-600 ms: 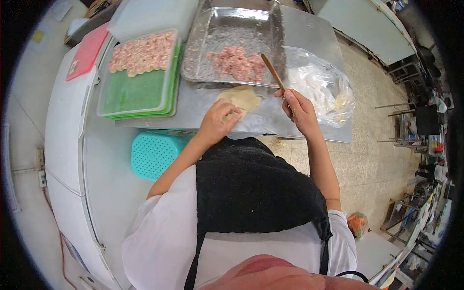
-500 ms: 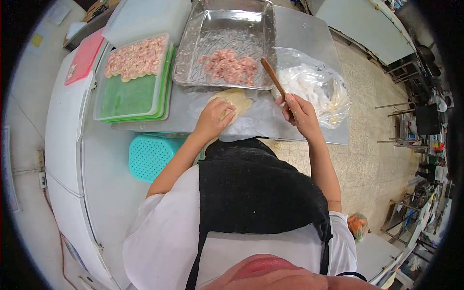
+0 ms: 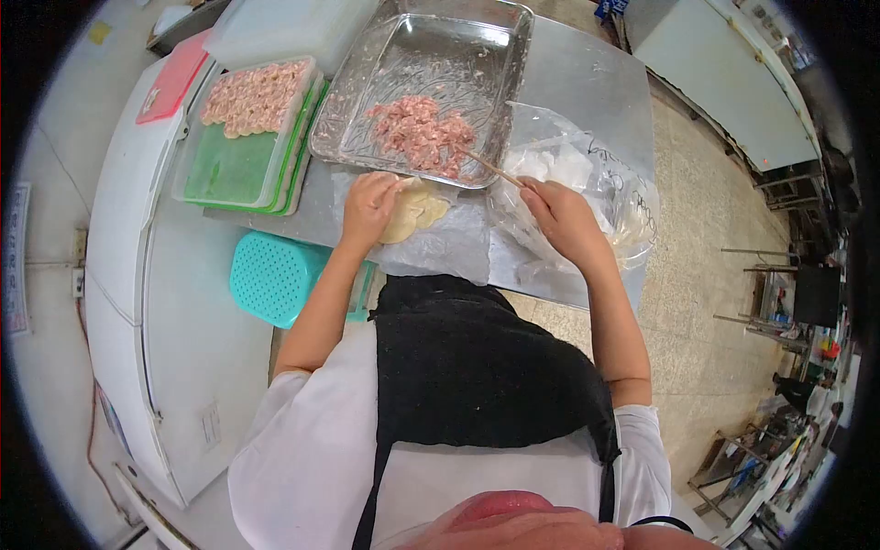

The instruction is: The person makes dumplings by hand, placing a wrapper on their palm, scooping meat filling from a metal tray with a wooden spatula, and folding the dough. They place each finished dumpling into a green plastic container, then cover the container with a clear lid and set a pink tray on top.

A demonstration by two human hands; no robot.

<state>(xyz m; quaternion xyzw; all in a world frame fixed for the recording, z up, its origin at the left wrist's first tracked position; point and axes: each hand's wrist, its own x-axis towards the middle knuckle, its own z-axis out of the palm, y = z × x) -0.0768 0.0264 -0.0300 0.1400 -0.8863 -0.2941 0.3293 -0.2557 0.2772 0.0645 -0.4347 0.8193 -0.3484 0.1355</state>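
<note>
Gripping one thin brown wooden stick in the right hand, long axis slanting over the near rim of a shiny rectangular metal tray, tip pointing forward and left at one heap of pink minced meat. Got the left hand curled at the edge of some flat pale yellow dough wrappers; can't tell if pinching or just resting. Looking at a crinkly translucent plastic sheet under those, on a grey metal bench, beige floor off to the right. Counting one clear plastic bag with white stuff inside, right of the tray, plus one turquoise perforated basket past the bench's near edge. Too much overlap to count the wrappers.
</note>
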